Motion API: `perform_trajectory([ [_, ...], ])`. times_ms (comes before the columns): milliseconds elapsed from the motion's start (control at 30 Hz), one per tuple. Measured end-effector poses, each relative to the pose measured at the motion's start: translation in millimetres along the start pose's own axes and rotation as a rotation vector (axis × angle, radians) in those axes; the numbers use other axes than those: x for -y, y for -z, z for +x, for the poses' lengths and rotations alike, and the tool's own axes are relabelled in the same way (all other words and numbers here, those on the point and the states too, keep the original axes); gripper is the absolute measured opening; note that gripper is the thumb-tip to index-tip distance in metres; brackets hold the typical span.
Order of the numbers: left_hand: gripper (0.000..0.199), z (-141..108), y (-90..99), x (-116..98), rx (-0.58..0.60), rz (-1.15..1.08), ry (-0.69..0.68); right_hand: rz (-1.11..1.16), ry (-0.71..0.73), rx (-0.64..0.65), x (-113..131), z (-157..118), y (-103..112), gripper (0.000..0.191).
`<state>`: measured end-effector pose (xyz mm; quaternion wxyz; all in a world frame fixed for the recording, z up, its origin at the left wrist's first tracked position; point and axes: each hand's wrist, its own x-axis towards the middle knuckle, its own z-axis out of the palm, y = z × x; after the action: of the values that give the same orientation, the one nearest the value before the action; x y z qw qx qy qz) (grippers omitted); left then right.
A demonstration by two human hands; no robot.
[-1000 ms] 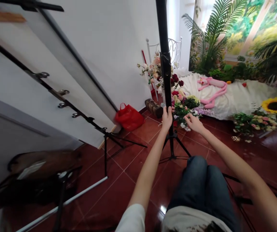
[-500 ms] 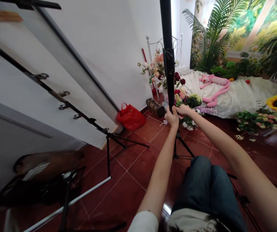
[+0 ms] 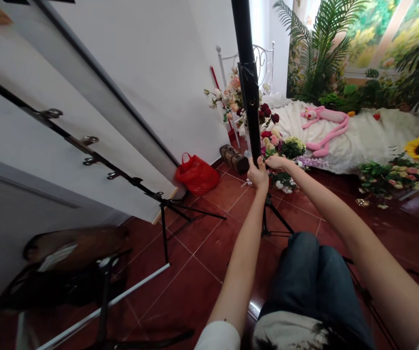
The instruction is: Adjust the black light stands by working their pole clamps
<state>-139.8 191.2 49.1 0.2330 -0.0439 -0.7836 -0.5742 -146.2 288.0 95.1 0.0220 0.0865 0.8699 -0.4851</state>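
A red bag (image 3: 197, 176) is left by the wall. A black stand pole (image 3: 248, 82) is held upright on tripod legs (image 3: 277, 218) on the tiled floor (image 3: 202, 248), grasped by the left hand (image 3: 258, 175) and clasped by the right hand (image 3: 277, 163), before flowers (image 3: 292, 148).

Red tile floor (image 3: 202, 253), black tripod stand (image 3: 280, 215), red plastic bag (image 3: 196, 175), flowers (image 3: 284, 182), white cloth (image 3: 355, 141)

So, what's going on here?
A person has both hands at a black tripod stand pole: the left hand wraps around it, and the right hand reaches in against it. Bunches of flowers lie on the floor just beyond, near a white cloth with a pink plush toy on it.
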Motion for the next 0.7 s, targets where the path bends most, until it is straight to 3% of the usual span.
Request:
perform_trajectory([
  [100, 0.053, 0, -0.5, 0, -0.006, 0.002, 0.000, 0.033, -0.003, -0.099, -8, -13, -6, 0.017],
  [200, 0.051, 1, -1.2, 1, -0.011, -0.005, 0.007, 0.175, 0.087, -0.221, -15, -27, -14, 0.013],
  [267, 0.050, 1, -1.8, 1, -0.008, -0.020, 0.016, 0.276, 0.120, -0.236, -19, -34, -20, 0.009],
  [367, 0.048, 2, -2.4, 2, 0.004, -0.048, 0.032, 0.428, 0.130, -0.209, -26, -42, -23, 0.006],
  [500, 0.048, 2, -2.7, 1, 0.003, -0.065, 0.039, 0.569, 0.141, -0.145, -28, -47, -18, 0.023],
  [700, 0.049, 2, -2.9, 2, -0.016, -0.038, 0.026, 0.741, 0.061, -0.023, -18, -46, -11, 0.032],
])
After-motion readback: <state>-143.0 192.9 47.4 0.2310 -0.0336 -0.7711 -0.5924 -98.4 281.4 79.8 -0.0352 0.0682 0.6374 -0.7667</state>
